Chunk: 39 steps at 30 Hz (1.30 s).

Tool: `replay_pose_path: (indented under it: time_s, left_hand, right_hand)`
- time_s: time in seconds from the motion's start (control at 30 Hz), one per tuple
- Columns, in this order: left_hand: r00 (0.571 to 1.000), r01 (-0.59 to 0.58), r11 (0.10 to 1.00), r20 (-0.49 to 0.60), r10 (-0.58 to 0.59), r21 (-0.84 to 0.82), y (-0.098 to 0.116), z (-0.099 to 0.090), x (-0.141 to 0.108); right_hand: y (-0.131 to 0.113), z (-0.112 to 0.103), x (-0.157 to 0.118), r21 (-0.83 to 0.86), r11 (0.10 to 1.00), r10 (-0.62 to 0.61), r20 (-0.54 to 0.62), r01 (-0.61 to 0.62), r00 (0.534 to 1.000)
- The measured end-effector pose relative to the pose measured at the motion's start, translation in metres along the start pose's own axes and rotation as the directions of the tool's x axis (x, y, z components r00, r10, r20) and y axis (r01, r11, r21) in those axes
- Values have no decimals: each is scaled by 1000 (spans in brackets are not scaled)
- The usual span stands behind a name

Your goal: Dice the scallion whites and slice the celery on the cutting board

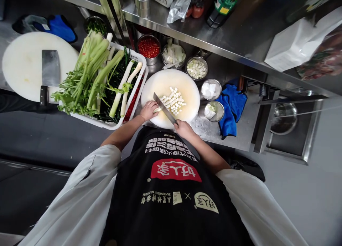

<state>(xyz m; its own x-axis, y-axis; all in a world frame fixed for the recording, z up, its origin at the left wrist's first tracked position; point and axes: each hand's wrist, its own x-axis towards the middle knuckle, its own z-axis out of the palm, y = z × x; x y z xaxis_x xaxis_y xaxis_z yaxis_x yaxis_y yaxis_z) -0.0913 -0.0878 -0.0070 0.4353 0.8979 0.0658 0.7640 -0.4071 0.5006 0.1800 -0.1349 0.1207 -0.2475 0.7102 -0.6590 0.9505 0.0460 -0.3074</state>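
Observation:
On a round white cutting board [152, 83], my right hand [184, 129] is closed round the handle of a kitchen knife [166, 110]. Its blade slants up and left across the board, edge-on to me. To the left of the blade, my left hand [149, 110] has its fingers bent over a white scallion stalk [157, 109], which they press against the board. Beyond the blade lie several chopped white scallion pieces [178, 103], some still in strips. My left fingertips are close to the blade; whether they touch it I cannot tell.
At left stands a white basket [107, 125] of celery [92, 61], scallions and peppers. Further left, a cleaver [50, 69] lies on another board [21, 64]. Metal bowls of red chilies [149, 47] and chopped white pieces [197, 68] line the back. Blue gloves [232, 107] lie right; a shelf [203, 39] overhangs.

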Motion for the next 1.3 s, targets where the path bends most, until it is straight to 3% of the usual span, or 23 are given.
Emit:
replay_pose_path:
  time_s: [0.2,0.4,0.5,0.77,1.03,1.2,1.3]
  left_hand:
    - [1000,10,1000,-3,-10,-16,-3,1,0]
    - [999,40,998,-17,-41,-42,-5,1,4]
    - [1000,26,998,1,-26,-49,-4,-2,2]
    - [999,46,999,0,-46,5,-2,-6,-6]
    - [999,39,999,-6,-39,-27,-3,-4,-5]
    - [997,74,997,-32,-75,-34,-3,-3,1]
    - [999,36,998,-2,-37,-55,-5,-5,6]
  right_hand:
    - [-25,12,35,16,999,28,-20,-28,999]
    - [26,25,3,63,998,27,28,-29,999]
    - [36,21,-10,43,999,33,3,-33,999]
    - [5,-2,-15,-9,1000,-12,-9,11,1000]
    - [-35,12,36,24,1000,1,-5,-1,1000]
    - [7,23,16,67,998,19,31,-22,999]
    - [29,24,-3,50,998,42,10,-42,999]
